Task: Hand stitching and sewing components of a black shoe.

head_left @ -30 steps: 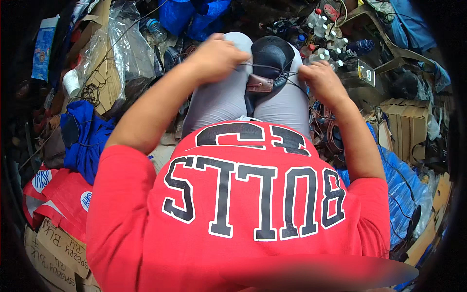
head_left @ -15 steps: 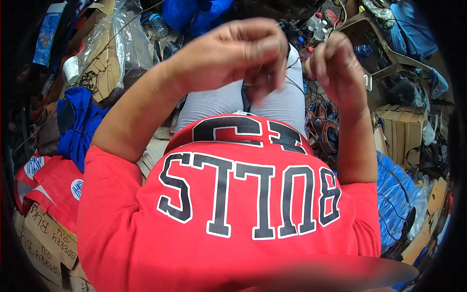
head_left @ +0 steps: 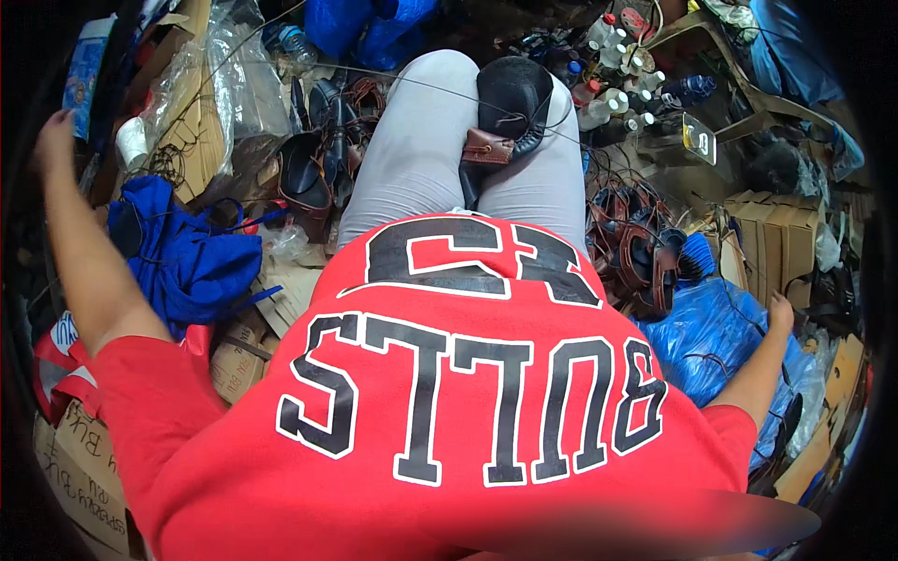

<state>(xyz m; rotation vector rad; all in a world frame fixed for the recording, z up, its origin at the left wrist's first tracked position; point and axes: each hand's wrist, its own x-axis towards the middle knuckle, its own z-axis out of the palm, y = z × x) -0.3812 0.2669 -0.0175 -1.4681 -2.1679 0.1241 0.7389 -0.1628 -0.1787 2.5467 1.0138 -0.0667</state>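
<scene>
A shoe (head_left: 513, 98) with a black sole and brown leather upper lies between my thighs, apart from both hands. A thin dark thread (head_left: 421, 77) runs over my left thigh to the shoe. My left hand (head_left: 56, 145) is stretched far out to the left beside a blue printed packet (head_left: 86, 79). It is blurred but looks closed. My right hand (head_left: 780, 315), out at the far right over blue plastic sheeting (head_left: 687, 318), also looks closed. What either hand holds is too small or hidden to see.
Brown strapped shoes (head_left: 636, 238) are heaped right of my legs; more dark shoes (head_left: 313, 182) lie left. Several small capped bottles (head_left: 617, 103) stand ahead to the right. A blue cloth bag (head_left: 192, 257) and cardboard (head_left: 89, 477) are at left, stacked cartons (head_left: 772, 238) at right.
Both hands were close together above my lap. They have swung wide apart, left hand to the far left, right hand down to the right, uncovering the shoe.
</scene>
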